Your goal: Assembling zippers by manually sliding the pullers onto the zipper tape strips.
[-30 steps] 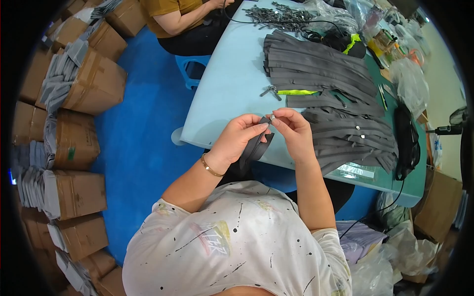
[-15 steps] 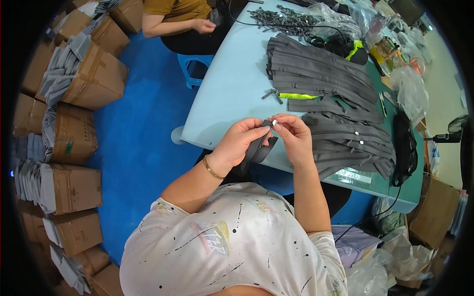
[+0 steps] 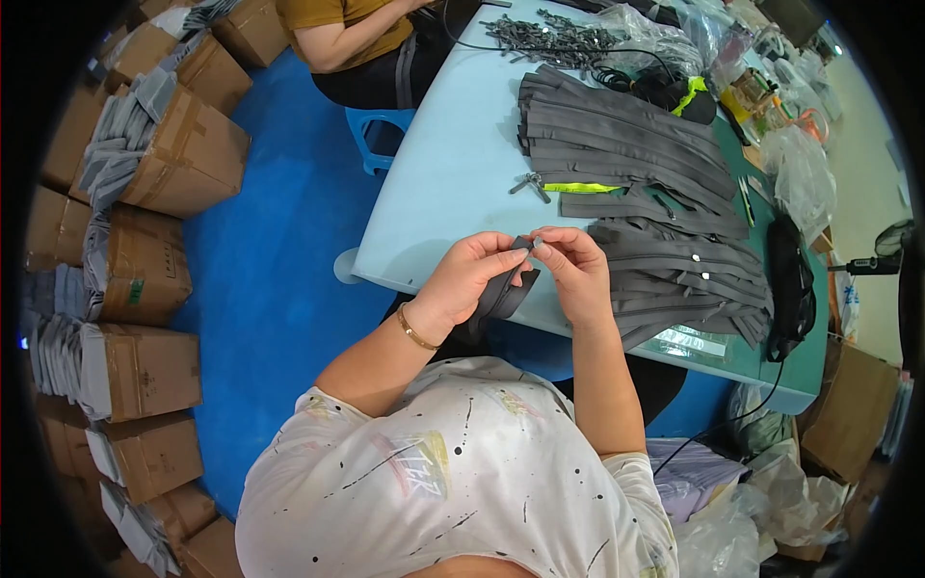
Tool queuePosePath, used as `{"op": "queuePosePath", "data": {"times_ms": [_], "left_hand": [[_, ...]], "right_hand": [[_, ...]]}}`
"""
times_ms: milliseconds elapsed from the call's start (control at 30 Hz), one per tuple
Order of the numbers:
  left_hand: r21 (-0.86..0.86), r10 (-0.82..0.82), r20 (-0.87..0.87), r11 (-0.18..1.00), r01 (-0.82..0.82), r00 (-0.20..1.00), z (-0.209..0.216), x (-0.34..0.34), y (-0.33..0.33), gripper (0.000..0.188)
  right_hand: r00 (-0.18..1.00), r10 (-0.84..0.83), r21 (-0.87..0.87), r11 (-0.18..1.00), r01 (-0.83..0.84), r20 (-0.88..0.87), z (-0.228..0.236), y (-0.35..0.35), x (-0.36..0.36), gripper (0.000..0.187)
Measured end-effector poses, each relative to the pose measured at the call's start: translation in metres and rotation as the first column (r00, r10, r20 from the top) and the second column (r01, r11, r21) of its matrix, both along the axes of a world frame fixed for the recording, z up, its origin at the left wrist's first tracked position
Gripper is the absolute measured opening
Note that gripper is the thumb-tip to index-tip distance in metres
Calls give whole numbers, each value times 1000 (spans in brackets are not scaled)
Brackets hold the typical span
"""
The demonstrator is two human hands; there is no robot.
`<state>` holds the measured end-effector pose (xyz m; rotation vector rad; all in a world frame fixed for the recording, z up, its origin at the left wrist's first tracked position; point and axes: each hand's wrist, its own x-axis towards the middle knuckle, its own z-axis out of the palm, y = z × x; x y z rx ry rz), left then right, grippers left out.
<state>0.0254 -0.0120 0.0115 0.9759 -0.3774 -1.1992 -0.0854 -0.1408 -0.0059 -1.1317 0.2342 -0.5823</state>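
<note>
Near the table's front edge, my left hand is closed on a dark grey zipper strip, pinching its end between thumb and fingers. The rest of that strip hangs down toward my lap. Right against this end, my right hand pinches a small greyish piece, perhaps a zipper slider; it is too small to tell. The fingertips of both hands nearly touch. On the table to the right lies a pile of dark grey zipper strips, with small white bits on it. A further stack of zipper strips lies beyond.
A few zipper sliders lie beside a neon yellow strip. Many more sliders are heaped at the far end. Cardboard boxes line the left. A co-worker sits by a blue stool. A black cord hangs at right.
The small piece in my right hand showed bright white before and looks grey now; my hands have hardly moved. The co-worker's hand has lifted from the lap, up toward the picture's top edge.
</note>
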Motion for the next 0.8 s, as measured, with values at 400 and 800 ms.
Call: {"op": "queuePosePath", "data": {"times_ms": [400, 800], "left_hand": [[29, -35, -102, 999, 38, 994, 1, 1, -2, 19], [-113, 111, 181, 989, -92, 977, -4, 1, -3, 16]], "right_hand": [[1000, -19, 78, 997, 19, -8, -3, 2, -1, 12], [963, -262, -230, 942, 243, -57, 11, 16, 4, 33]]}}
